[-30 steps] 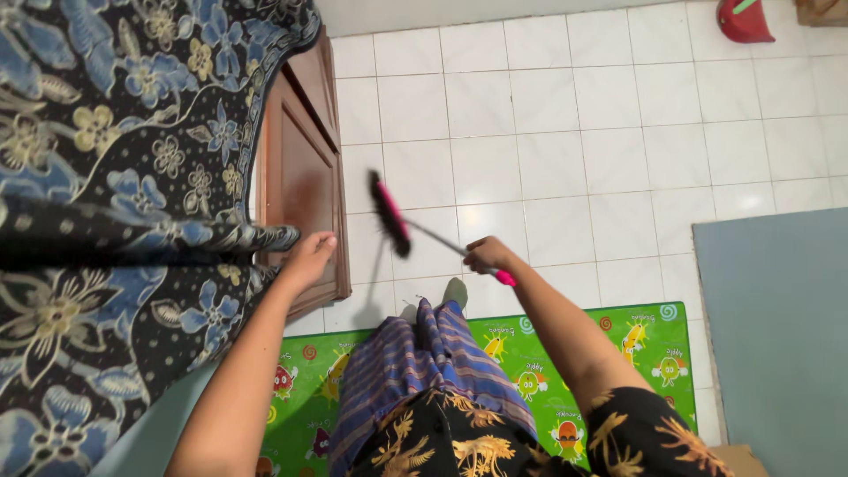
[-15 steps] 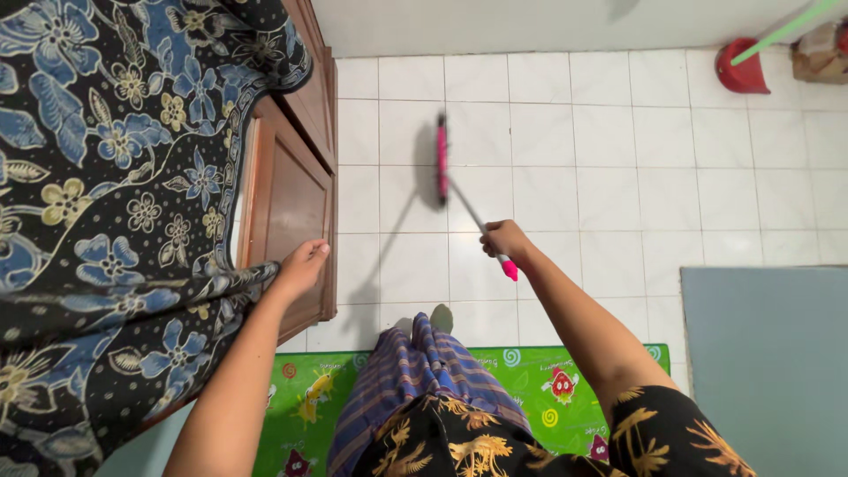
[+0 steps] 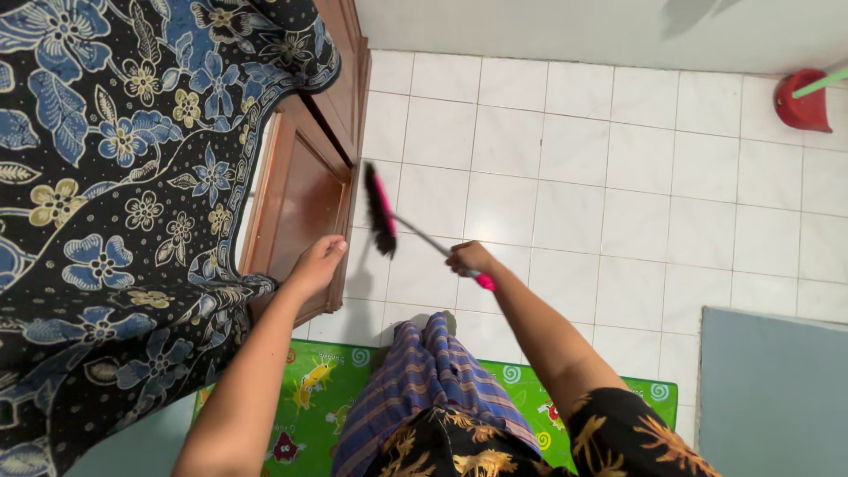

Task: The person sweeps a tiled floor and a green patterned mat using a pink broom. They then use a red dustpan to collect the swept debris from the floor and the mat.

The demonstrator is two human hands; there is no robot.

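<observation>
My right hand (image 3: 468, 258) grips the pink-ended handle of a broom (image 3: 382, 210). Its black and pink brush head sits on the white tiles close beside the wooden bed frame (image 3: 305, 190). My left hand (image 3: 316, 265) rests on the corner of that frame, next to the edge of a dark floral bed cover (image 3: 115, 177), fingers loosely bent. My striped skirt (image 3: 415, 380) hangs below, between both arms.
A green play mat (image 3: 314, 397) with cartoon prints lies under my feet. A grey mat (image 3: 773, 389) lies at the right. A red dustpan (image 3: 802, 99) with a green handle stands by the far wall. White floor tiles (image 3: 618, 177) fill the middle.
The broom head swung from farther out on the tiles back to the left, close to the bed frame. My right hand drew back with it. My left hand stayed on the frame.
</observation>
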